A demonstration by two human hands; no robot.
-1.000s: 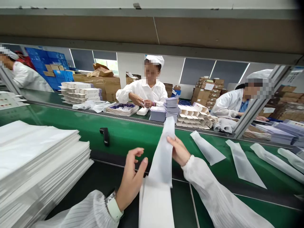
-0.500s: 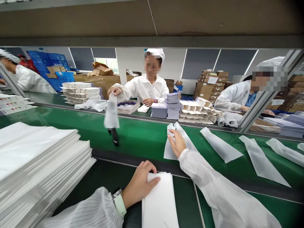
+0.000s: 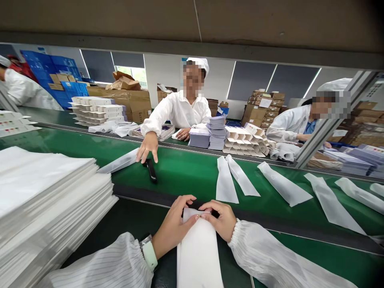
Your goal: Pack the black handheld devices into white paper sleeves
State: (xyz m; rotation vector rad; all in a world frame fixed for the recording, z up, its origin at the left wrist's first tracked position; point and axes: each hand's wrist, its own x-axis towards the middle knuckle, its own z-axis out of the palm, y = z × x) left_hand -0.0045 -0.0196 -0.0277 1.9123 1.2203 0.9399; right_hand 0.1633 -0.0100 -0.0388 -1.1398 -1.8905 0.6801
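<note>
A stack of narrow white bags [image 3: 199, 256] lies in front of me on the dark green surface, its far end lifted slightly. My left hand [image 3: 177, 226] grips the far left corner, thumb on top. At the far right corner, my right hand [image 3: 220, 216] pinches the top bag's edge, its thumb almost touching my left thumb. Just beyond, on the green conveyor belt [image 3: 186, 176], lie two translucent white bags, one a flared bag [image 3: 225, 182] and the other a slanted bag [image 3: 242, 176]. Whether they hold anything I cannot tell.
A tall pile of white sheets [image 3: 48, 200] stands on my left. More bags [image 3: 283, 184] lie along the belt to the right. Opposite, a co-worker's hand [image 3: 148, 148] reaches over a black object [image 3: 151, 171] and a bag [image 3: 120, 162]. White cartons [image 3: 246, 140] are stacked beyond.
My right hand has come back from the bag on the belt to the stack beside my left hand. The co-worker's hand has lowered its bag onto the belt.
</note>
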